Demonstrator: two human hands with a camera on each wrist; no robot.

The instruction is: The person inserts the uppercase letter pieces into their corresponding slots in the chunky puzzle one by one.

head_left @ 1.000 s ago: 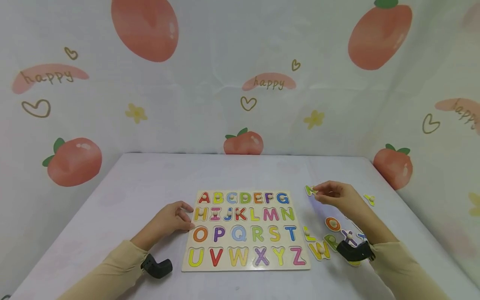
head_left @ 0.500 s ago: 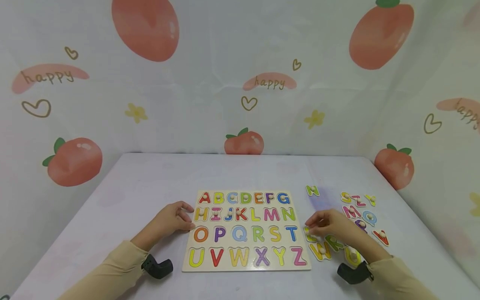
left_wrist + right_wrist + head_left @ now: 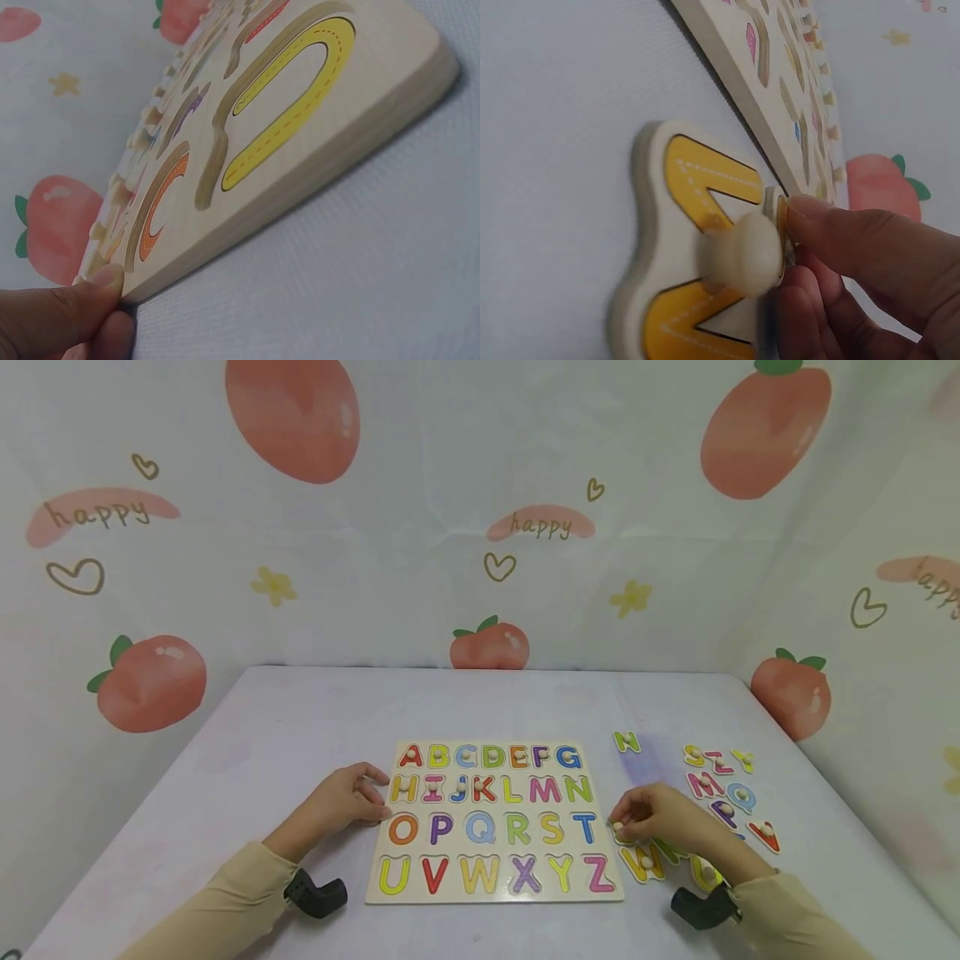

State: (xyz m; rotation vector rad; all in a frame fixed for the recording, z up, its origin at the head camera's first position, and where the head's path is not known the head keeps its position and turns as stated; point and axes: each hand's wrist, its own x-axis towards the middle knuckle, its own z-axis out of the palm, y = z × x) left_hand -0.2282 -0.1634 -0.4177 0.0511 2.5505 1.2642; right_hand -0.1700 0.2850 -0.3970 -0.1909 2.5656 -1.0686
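A wooden alphabet puzzle board [image 3: 457, 807] lies flat in the middle of the table. My left hand [image 3: 337, 797] rests on its left edge with relaxed fingers; the left wrist view shows the thumb [image 3: 105, 279] touching the wooden rim. Just beyond the right edge, my right hand [image 3: 663, 818] pinches the yellow letter L piece [image 3: 622, 837], mostly covered by the fingers. Close by, the orange-yellow W piece [image 3: 690, 187] lies with its round knob up. Knobbed letters A through K sit in the board; L through Z show printed recesses.
Right of the board lie loose pieces: a green N [image 3: 627, 742], S [image 3: 693, 755], Z [image 3: 719, 762], Y [image 3: 742, 761], M [image 3: 705, 785], Q [image 3: 741, 797], P [image 3: 724, 813], V [image 3: 765, 836] and U [image 3: 706, 874]. A green piece is partly hidden under the right hand.
My right hand has left the green N piece, come down toward the front, and closed its fingertips on the L piece. The left hand stays at the board's edge.
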